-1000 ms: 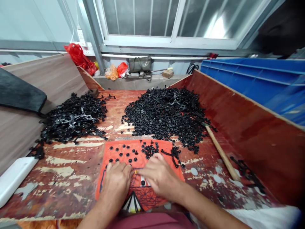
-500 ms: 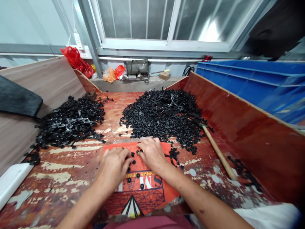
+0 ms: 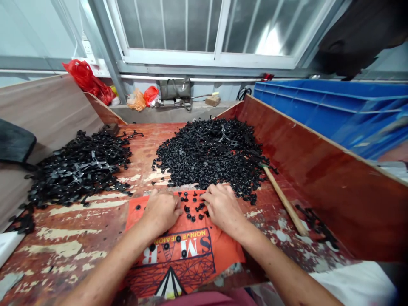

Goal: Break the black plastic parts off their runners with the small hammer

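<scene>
An orange printed cloth or bag (image 3: 194,272) lies flat on the worktable, with several small black round-headed plugs (image 3: 186,209) scattered over its upper half. On the cloth's left part rests my left hand (image 3: 163,211), fingers curled under and closed; what they hold, if anything, is hidden. My right hand (image 3: 223,210) is bent over the cloth's right side, its fingertips closed by a few black plugs. Whether it grips one cannot be made out. Beyond both hands rises a large heap of black plugs (image 3: 204,153).
A second heap, of black linked parts (image 3: 86,165), lies at the left. A wooden-handled tool (image 3: 285,202) rests on the right, near a red-brown side board (image 3: 306,170). Behind that board stands a blue crate (image 3: 318,100). Plastic bags (image 3: 87,83) lie along the back.
My hands have moved apart, the right one shifting right. More black plugs now show on the cloth between them. The whole view has shifted slightly.
</scene>
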Available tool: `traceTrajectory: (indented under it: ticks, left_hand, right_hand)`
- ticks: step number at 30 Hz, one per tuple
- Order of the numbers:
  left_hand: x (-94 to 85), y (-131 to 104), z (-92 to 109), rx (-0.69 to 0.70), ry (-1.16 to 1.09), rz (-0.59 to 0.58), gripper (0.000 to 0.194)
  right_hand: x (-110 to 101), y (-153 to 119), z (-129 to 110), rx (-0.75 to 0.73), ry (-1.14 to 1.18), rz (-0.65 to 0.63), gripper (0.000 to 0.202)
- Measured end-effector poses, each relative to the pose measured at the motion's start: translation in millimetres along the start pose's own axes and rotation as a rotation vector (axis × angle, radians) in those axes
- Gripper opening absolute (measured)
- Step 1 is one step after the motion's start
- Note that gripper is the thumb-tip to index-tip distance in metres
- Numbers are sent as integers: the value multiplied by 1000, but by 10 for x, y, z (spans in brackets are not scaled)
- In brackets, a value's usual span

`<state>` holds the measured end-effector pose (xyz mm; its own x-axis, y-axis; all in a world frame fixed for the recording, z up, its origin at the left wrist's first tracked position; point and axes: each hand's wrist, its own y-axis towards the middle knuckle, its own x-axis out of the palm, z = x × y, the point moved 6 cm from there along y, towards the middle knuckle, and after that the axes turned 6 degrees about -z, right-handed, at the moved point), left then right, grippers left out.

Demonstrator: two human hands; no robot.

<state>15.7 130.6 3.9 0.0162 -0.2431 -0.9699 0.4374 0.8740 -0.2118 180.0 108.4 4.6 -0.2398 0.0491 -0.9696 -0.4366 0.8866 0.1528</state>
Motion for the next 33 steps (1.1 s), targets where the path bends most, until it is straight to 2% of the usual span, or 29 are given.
traceTrajectory:
  ticks: [5,9,14,16,21,24,27,30,33]
  left_hand:
    - [-44,-20,80,96,-64,87,15]
    - [29,-10,213,129,10,76,22]
    - [144,-163,252,98,83,271,23]
    - [198,-231,254,97,108,299,21]
    - [230,-367,265,116,120,253,19]
    - [193,-427,248,87,56,224,24]
    - [173,-419,260,56,1,212,24]
    - [200,-344,320,51,-6,187,21]
    - [234,-299,370,53,-18,149,23]
  right_hand:
    - [41,-90,-260,-108,32,-22,6]
    - [190,-186,-423,-155,18,-20,14]
    - [260,-387,-492,-174,32,-11,22]
    - [253,-474,-518,-168,63,-19,19]
    - [178,-561,-489,-125,172,-42,8]
    - [93,-505,-305,-31,229,-13,11]
    - [44,-433,-155,19,191,14,15]
    - [85,-396,-182,-23,160,-12,6]
    - [150,-406,-273,-42,158,-32,11]
